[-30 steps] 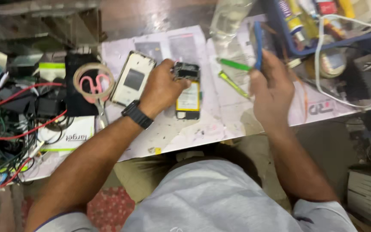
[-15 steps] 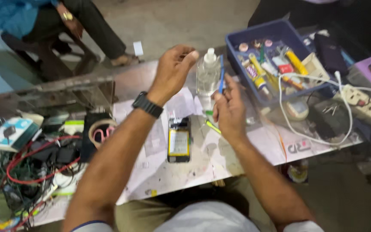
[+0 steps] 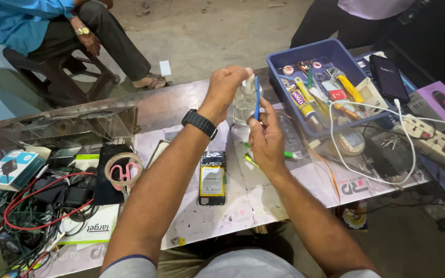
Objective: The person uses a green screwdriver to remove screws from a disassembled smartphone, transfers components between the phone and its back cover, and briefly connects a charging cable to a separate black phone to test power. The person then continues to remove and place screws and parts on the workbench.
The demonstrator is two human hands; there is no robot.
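Observation:
My left hand (image 3: pixel 226 86) is closed over the white pump top of a clear plastic bottle (image 3: pixel 245 104) standing on the table. Beside the bottle's nozzle, my right hand (image 3: pixel 267 138) holds a thin blue tool (image 3: pixel 256 98) upright. An opened phone (image 3: pixel 212 178) with its back off and a yellow-labelled battery showing lies flat on the table below my left forearm. A green-handled tool (image 3: pixel 287 154) lies by my right hand.
A blue tray (image 3: pixel 284 56) of tools and glue tubes stands to the right, with a white cable (image 3: pixel 366 146), a dark phone (image 3: pixel 388 77) and a power strip (image 3: pixel 436 139). Left are a tape roll with pink scissors (image 3: pixel 124 171) and tangled wires (image 3: pixel 24 216). People sit beyond the table.
My left hand left the opened phone, rose and settled on the bottle's pump top. My right hand brought the blue tool beside the nozzle. The view tilted up toward the far side.

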